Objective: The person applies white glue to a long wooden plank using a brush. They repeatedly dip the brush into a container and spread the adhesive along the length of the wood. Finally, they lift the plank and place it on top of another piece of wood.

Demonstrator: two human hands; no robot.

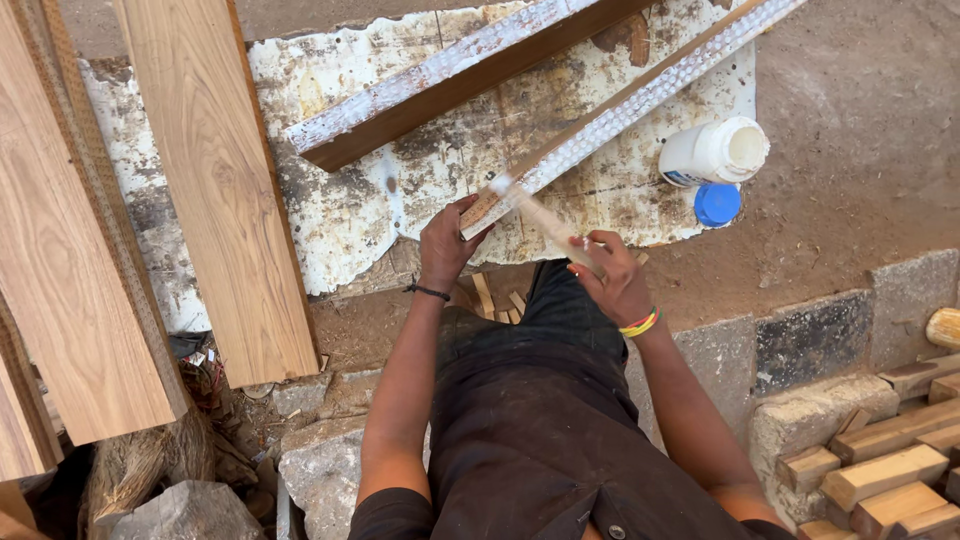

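Steadying the glue-coated strip [640,100] end with my left hand [445,245]; right hand [612,275] grips a spreader stick [545,222]. Strip judged light, stiff, tacky: hold edges.

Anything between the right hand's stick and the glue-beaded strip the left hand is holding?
Nothing visible. The left hand grips the near end of the long glue-beaded wooden strip; the right hand holds its thin stick straight onto it.
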